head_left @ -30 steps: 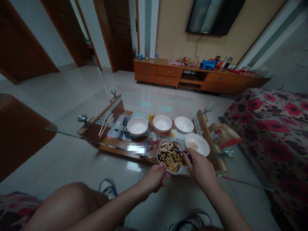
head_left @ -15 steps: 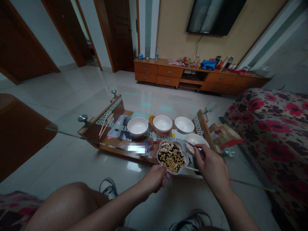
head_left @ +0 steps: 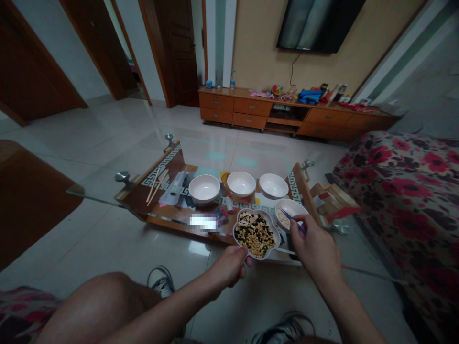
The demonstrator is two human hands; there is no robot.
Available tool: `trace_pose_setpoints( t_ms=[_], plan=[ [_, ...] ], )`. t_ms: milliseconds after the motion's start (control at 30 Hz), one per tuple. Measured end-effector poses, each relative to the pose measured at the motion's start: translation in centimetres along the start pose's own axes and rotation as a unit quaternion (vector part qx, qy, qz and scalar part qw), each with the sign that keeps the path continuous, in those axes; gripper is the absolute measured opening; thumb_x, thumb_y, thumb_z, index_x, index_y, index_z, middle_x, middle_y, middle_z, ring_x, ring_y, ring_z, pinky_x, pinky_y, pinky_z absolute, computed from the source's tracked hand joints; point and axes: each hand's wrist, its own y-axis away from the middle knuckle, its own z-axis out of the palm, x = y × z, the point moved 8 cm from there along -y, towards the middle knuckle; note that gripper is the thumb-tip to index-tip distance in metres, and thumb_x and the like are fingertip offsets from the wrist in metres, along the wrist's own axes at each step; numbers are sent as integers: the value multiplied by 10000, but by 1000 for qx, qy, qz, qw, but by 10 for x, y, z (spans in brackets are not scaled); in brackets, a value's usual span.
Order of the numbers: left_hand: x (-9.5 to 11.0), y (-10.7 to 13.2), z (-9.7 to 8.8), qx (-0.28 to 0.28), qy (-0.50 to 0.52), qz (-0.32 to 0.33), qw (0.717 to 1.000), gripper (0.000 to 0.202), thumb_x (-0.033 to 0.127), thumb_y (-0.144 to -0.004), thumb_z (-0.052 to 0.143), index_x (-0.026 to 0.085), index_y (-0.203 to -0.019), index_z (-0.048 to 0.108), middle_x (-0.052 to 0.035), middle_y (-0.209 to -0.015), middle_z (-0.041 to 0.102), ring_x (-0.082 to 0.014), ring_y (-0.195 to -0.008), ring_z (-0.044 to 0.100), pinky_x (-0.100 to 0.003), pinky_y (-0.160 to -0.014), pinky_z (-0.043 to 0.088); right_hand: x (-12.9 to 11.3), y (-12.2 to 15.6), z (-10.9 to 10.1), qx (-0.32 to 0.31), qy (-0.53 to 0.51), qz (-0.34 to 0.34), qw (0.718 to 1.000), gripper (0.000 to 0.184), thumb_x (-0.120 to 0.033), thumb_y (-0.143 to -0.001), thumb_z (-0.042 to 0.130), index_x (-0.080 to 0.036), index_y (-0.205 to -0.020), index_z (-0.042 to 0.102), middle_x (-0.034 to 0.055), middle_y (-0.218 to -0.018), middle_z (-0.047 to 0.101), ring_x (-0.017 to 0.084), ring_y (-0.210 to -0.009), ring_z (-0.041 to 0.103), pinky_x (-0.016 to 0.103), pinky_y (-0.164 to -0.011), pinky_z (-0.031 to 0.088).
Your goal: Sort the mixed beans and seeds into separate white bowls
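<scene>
my left hand (head_left: 227, 265) clamps the purple-rimmed white flower-shaped dish (head_left: 256, 234) of mixed beans; my right hand (head_left: 314, 253) pinches a thin blue utensil (head_left: 292, 220) above the round white bowl (head_left: 291, 208) (dish held close, short reach).

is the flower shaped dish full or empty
Full: the flower-shaped dish is heaped with yellow beans and dark pieces across its whole bowl.

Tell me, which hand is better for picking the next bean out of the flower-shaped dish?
Probably the right hand: it holds thin blue tweezers just beside the dish, above the white bowl, while the left hand is busy holding the dish.
</scene>
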Motion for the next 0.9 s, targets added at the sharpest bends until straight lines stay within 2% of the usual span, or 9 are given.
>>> trace_pose_setpoints(
  t_ms=[300, 500, 700, 900],
  plan=[
    [-2, 0, -1, 7, -1, -8, 1000, 486, 600, -933, 286, 194, -790, 511, 67, -427, 386, -75, -322, 231, -209, -389, 145, -20, 7, 28, -97, -19, -33, 995, 206, -404, -942, 446, -231, -969, 555, 39, -755, 700, 186, -659, 656, 239, -539, 302],
    [-3, -1, -2, 7, -1, -3, 1000, 483, 581, -938, 273, 192, -779, 511, 61, -429, 401, -73, -310, 238, -209, -385, 148, -27, 12, 34, -134, -14, -74, 988, 220, -435, -923, 457, -238, -918, 554, 29, -770, 704, 196, -686, 667, 247, -551, 300],
    [-4, -1, -3, 6, 2, -3, 1000, 521, 654, -902, 303, 192, -793, 516, 66, -432, 399, -69, -321, 237, -206, -399, 141, -30, 14, 34, -147, 15, -111, 983, 191, -408, -889, 490, -235, -888, 573, 26, -757, 692, 191, -665, 643, 252, -551, 263],
    [-1, 2, -2, 7, 4, -11, 1000, 474, 597, -929, 296, 195, -797, 510, 64, -444, 390, -74, -343, 226, -213, -415, 151, -31, 14, 30, -175, 28, -136, 975, 167, -390, -860, 516, -237, -833, 578, 20, -742, 684, 185, -673, 636, 250, -551, 258]
  ],
)
